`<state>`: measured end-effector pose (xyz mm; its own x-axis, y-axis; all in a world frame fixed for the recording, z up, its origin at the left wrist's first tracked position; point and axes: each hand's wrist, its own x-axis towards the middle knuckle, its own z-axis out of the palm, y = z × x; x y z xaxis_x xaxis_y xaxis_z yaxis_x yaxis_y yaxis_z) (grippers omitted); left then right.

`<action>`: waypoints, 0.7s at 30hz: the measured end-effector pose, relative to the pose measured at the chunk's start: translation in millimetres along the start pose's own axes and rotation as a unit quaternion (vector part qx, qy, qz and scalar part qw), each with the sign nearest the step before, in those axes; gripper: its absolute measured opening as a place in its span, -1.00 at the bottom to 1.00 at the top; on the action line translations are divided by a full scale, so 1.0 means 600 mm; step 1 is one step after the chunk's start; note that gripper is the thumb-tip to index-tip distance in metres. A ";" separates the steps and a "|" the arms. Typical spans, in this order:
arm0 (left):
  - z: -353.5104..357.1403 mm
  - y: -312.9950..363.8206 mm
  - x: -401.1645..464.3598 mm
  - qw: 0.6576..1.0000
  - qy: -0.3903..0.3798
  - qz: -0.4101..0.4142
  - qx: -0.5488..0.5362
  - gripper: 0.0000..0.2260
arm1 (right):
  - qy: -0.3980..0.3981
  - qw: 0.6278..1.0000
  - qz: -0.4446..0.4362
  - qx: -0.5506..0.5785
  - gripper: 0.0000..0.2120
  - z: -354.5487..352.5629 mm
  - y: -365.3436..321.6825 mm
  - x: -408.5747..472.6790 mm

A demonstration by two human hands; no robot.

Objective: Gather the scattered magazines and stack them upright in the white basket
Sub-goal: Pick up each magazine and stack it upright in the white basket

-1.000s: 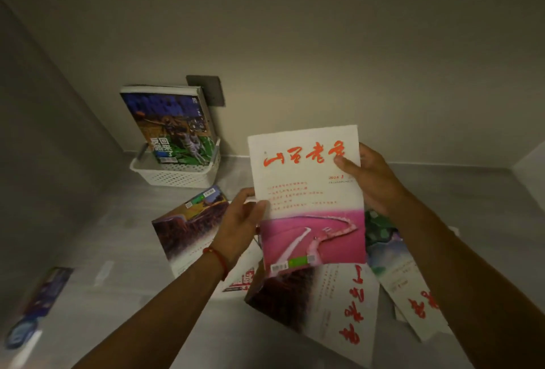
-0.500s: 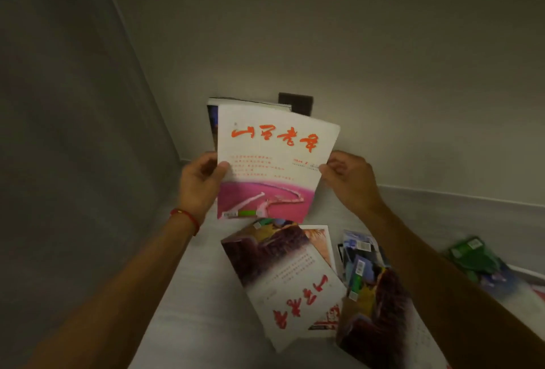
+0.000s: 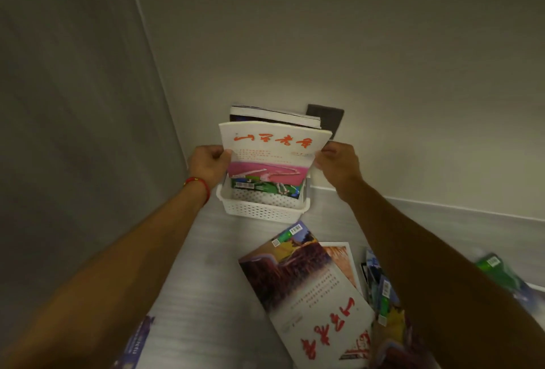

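Left hand (image 3: 208,162) curled round the left edge of the white-and-pink magazine (image 3: 272,151), thumb on the cover, fingers hidden behind; a red string bracelet (image 3: 198,185) at the wrist. Right hand (image 3: 337,163) pinching the right edge of the same magazine, fingertips bent against the cover near its upper corner. Both closed narrowly on the paper, neither spread.

Held upright, red title at the top, bowed a little between the two grips, lower edge just over the white basket (image 3: 259,209) and in front of the magazine already standing inside (image 3: 274,116). Whether that lower edge touches the basket floor: cannot tell. A green cover strip (image 3: 265,188) showing below the pink band, inside the basket.

Basket at 12 o'clock against the wall, below a dark wall plate (image 3: 330,120). Scattered on the grey floor (image 3: 206,295): at 5 o'clock a large magazine with brown cover and red script (image 3: 306,289), lying over another; at 4 o'clock a green-covered magazine (image 3: 501,274), partly behind the right forearm; at 7 o'clock a bluish magazine (image 3: 135,345), cut by the frame edge.
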<state>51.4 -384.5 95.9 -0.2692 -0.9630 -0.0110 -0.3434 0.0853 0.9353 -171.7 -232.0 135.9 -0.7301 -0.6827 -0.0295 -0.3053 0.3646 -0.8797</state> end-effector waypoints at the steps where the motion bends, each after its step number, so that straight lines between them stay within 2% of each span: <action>1: 0.004 -0.015 0.010 1.000 -0.001 -0.014 -0.011 -0.87 | -0.017 0.999 0.023 0.023 -0.77 0.008 0.004 0.004; 5: 0.031 -0.062 0.044 0.998 0.006 -0.052 -0.033 -0.83 | -0.106 0.983 0.022 0.147 -0.71 0.020 0.014 -0.008; 8: 0.045 -0.080 0.062 0.995 0.033 -0.088 -0.045 -0.75 | -0.099 0.985 0.044 0.131 -0.64 0.010 0.036 -0.017; 9: 0.046 -0.086 0.072 0.993 0.036 -0.100 -0.054 -0.74 | -0.091 0.989 0.054 0.103 -0.63 0.003 0.048 -0.020; 11: 0.045 -0.095 0.098 0.991 0.020 -0.123 -0.050 -0.70 | -0.108 0.993 0.047 0.021 -0.75 -0.015 0.083 -0.035; 13: 0.056 -0.135 0.149 0.990 0.007 -0.133 -0.042 -0.58 | -0.170 0.981 0.058 -0.074 -0.85 -0.034 0.128 -0.071; 14: 0.058 -0.128 0.148 0.990 0.008 -0.139 -0.034 -0.51 | -0.218 0.962 0.059 -0.151 -0.85 -0.042 0.159 -0.093; 16: 0.060 -0.100 0.129 0.990 -0.007 -0.139 -0.016 -0.49 | -0.278 0.906 0.040 -0.316 -0.78 -0.055 0.223 -0.140; 17: 0.064 -0.086 0.115 0.991 -0.022 -0.135 -0.006 -0.49 | -0.289 0.884 0.047 -0.364 -0.74 -0.060 0.254 -0.164; 19: 0.068 -0.072 0.091 0.991 -0.041 -0.126 0.000 -0.44 | -0.282 0.871 0.089 -0.392 -0.65 -0.064 0.299 -0.211; 21: 0.068 -0.067 0.055 0.992 -0.025 -0.123 -0.015 -0.46 | -0.261 0.871 0.109 -0.402 -0.57 -0.060 0.326 -0.246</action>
<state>19.6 -409.1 43.5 -0.2250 -0.9397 -0.2575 -0.3775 -0.1596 0.9122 -146.0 -37.1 -14.8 -0.5115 -0.6604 -0.5498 -0.6767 0.7039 -0.2160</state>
